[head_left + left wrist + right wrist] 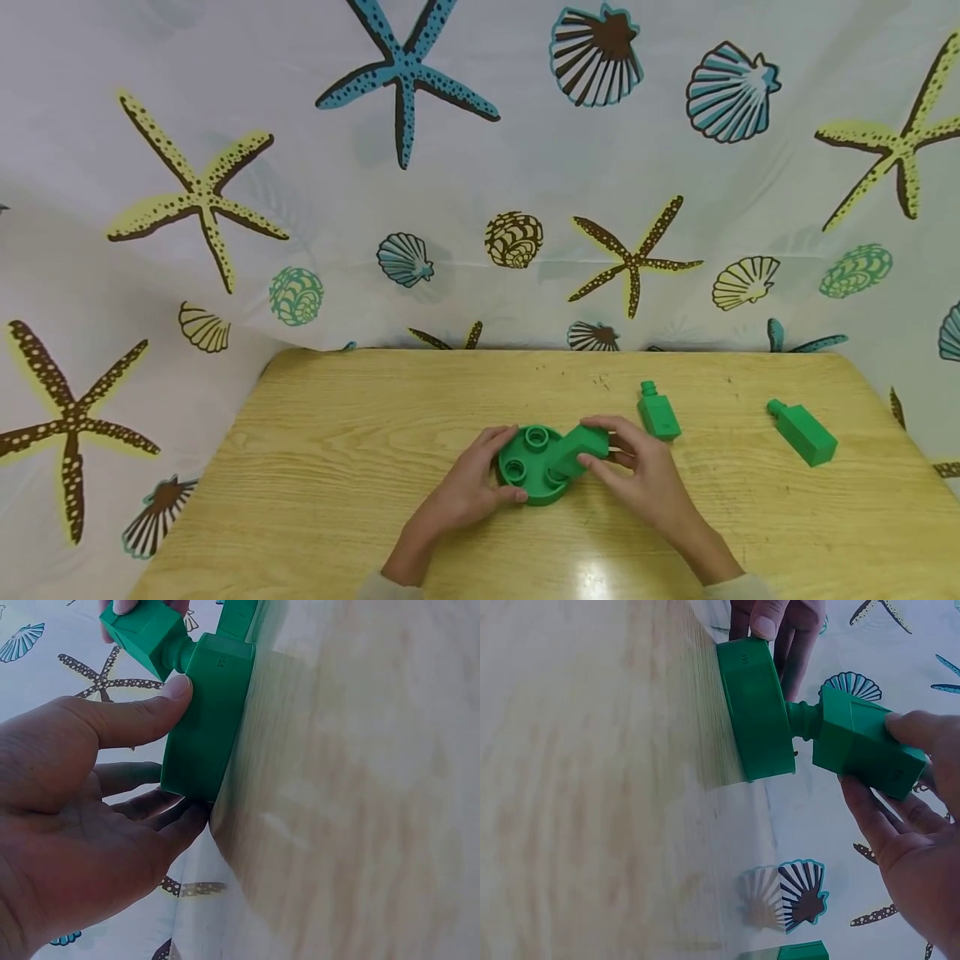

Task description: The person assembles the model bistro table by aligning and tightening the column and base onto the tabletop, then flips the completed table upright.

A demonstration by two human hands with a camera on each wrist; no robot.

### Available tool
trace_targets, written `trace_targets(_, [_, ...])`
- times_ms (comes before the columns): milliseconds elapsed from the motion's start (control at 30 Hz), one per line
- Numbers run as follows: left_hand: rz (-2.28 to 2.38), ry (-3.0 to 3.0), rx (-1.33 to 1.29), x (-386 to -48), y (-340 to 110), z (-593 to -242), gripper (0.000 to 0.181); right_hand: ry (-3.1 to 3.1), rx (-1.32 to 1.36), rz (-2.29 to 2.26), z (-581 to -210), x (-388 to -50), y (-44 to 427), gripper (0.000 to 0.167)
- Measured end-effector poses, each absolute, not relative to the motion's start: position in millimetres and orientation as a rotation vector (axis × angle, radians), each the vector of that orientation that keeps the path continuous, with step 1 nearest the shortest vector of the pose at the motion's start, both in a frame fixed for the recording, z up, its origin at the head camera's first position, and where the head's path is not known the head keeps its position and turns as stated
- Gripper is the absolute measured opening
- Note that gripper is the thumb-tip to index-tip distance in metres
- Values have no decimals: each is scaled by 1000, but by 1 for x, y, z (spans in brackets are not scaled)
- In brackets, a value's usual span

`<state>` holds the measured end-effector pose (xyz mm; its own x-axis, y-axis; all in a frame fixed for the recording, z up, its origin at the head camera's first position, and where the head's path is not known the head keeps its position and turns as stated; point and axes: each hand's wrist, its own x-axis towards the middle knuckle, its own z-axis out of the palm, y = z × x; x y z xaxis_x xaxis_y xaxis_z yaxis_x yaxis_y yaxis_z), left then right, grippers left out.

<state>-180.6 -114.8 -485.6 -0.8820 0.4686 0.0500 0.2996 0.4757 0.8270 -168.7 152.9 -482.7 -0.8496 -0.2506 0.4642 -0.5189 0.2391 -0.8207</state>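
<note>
A round green base (536,492) with raised ring-shaped sockets lies on the table. My left hand (471,482) grips its left side, with the thumb on the near rim and the fingers round the far edge, as the left wrist view also shows. In my right hand (641,475) is a rectangular green block with a ridged neck (870,746), held between thumb and fingers. The block leans over the base, neck downward at the near right socket. How deep the neck sits in that socket cannot be seen.
Two more green blocks with threaded necks lie on the wooden table (337,450) to the right: a nearer block (660,417) behind my right hand and a farther block (808,435) near the right edge. A cloth (465,192) printed with starfish and shells hangs behind.
</note>
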Motion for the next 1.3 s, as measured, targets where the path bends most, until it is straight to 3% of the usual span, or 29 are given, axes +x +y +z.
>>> trace_targets(1300, [1424, 2496, 696, -179, -112, -488, 80, -2357, 856, 1887, -476, -165, 155, 39])
